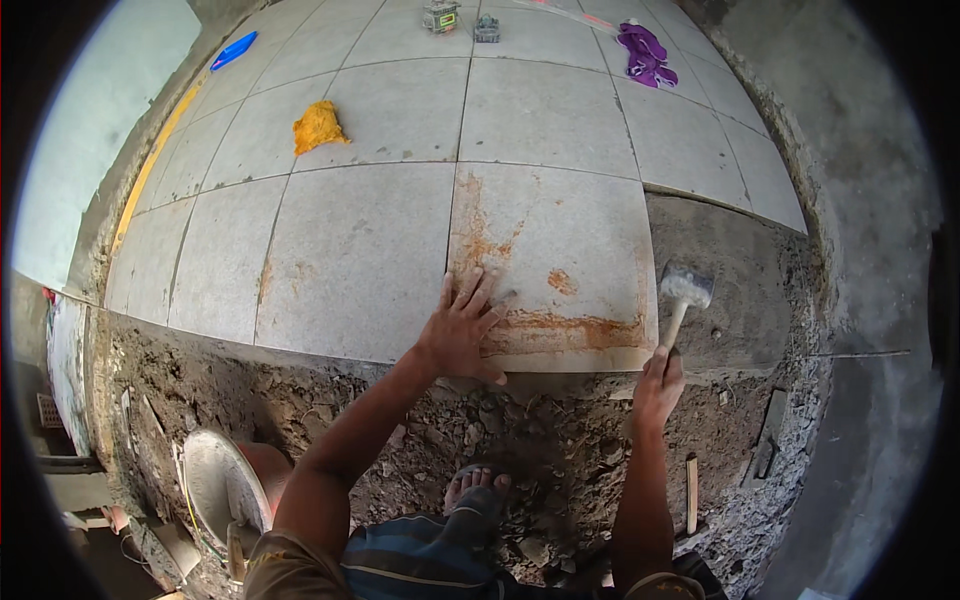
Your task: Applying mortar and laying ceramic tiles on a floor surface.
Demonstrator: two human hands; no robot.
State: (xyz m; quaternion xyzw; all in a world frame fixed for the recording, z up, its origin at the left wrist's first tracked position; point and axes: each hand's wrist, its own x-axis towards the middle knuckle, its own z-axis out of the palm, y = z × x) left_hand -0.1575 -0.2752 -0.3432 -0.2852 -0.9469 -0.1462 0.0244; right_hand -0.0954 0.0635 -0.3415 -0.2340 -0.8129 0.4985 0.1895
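Note:
My left hand (462, 328) lies with spread fingers on the near left edge of a pale floor tile (580, 235) smeared with orange-brown dirt. The tile sits at the front of the laid floor, its left side against a neighbouring tile (350, 260). Closed around a wooden handle, my right hand (658, 385) holds a mallet (688, 287) with a worn, whitish head. That head is just right of the stained tile, over a bed of grey mortar (735, 310). Whether the mallet touches the mortar I cannot tell.
Broken soil and rubble (570, 440) border the tiles, with my foot (478, 482) on it. A mortar-coated bucket (225, 480) stands at the left. Farther off lie an orange cloth (318, 127), a purple cloth (646, 55), a blue object (234, 50) and a small levelling device (440, 17).

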